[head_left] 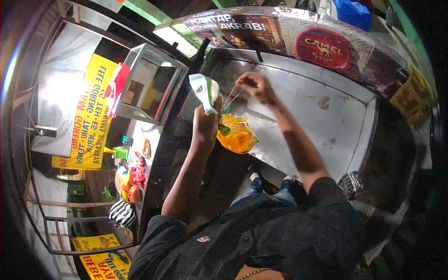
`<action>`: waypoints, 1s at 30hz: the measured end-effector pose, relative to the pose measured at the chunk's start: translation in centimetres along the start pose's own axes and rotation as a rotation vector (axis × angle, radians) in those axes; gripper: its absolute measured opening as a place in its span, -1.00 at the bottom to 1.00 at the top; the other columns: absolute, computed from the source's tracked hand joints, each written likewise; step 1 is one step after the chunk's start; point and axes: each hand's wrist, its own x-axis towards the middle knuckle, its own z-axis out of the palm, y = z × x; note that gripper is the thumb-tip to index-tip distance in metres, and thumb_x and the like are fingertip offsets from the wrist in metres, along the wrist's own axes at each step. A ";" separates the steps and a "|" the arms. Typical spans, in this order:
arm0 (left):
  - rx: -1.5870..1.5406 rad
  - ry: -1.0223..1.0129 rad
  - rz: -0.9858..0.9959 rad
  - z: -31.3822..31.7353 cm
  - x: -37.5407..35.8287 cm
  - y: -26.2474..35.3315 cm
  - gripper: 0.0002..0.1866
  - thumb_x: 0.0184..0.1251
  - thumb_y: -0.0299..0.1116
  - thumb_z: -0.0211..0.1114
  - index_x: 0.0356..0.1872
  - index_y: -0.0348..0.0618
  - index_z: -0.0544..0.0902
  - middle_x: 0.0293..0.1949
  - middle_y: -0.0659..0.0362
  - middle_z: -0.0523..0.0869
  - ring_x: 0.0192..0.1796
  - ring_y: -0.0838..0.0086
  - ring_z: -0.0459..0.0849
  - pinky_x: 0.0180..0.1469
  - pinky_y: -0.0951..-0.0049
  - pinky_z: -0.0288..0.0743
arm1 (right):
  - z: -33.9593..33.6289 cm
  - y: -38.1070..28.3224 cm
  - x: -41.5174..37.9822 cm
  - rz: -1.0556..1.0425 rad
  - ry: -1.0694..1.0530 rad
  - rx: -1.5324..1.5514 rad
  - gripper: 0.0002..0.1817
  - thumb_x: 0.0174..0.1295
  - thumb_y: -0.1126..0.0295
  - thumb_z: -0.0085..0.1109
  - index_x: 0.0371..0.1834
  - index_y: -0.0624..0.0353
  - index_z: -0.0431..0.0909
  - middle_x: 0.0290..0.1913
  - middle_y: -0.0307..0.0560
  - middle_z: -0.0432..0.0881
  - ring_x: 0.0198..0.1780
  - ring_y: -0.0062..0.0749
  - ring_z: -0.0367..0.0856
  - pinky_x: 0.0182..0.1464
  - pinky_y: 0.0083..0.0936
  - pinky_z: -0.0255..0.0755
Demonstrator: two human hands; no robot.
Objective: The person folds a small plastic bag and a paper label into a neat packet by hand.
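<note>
A plastic bag [238, 136] bulging with orange contents hangs below my left hand [205, 126], whose fingers are closed round its gathered neck. Above that fist sticks up a white plastic top [204, 93] with green and orange stripes and dark lettering; it seems to be the upper end of the same bag. My right hand [257, 88] is raised to the right of it, fingers pinched and slightly blurred. From those fingers a thin pinkish rubber band [234, 96] stretches in two strands down towards the bag's neck.
Beneath and beyond my hands lies a metal-topped counter [317, 112] with a raised, poster-covered edge [280, 32]. On the left stand a glass display case [149, 84] and a side counter with red and yellow packets [137, 175] and a striped bag [122, 213]. Yellow banners [86, 116] hang behind.
</note>
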 end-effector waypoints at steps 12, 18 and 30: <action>0.009 0.138 -0.055 -1.7 1.7 -1.2 -0.72 0.44 -0.14 0.20 -0.39 -0.10 0.47 -0.58 0.41 0.34 -0.56 0.76 0.33 -0.51 0.65 0.32 | -5.0 -11.1 3.4 -0.299 -0.468 -0.598 -0.60 0.19 0.36 0.28 -0.62 0.32 0.27 -0.59 -0.05 0.28 -0.53 -0.27 0.35 -0.44 -0.31 0.19; 0.018 0.137 -0.095 -1.0 0.6 -3.6 -0.70 0.45 -0.15 0.17 -0.36 -0.17 0.48 -0.54 0.37 0.41 -0.52 0.72 0.40 -0.46 0.63 0.45 | -8.6 -8.6 5.6 -0.097 -0.301 -0.512 -0.61 0.21 0.42 0.25 -0.62 0.24 0.22 -0.58 -0.31 0.14 -0.48 -0.63 0.17 -0.43 -0.51 0.14; 0.045 0.159 -0.070 -2.6 1.4 -9.4 -0.74 0.45 -0.18 0.17 -0.32 -0.16 0.53 -0.46 0.37 0.47 -0.44 0.70 0.39 -0.41 0.60 0.24 | -9.8 -7.3 3.4 -0.169 -0.092 -0.684 -0.55 0.17 0.21 0.30 -0.64 0.28 0.33 -0.63 -0.20 0.25 -0.53 -0.50 0.25 -0.47 -0.40 0.15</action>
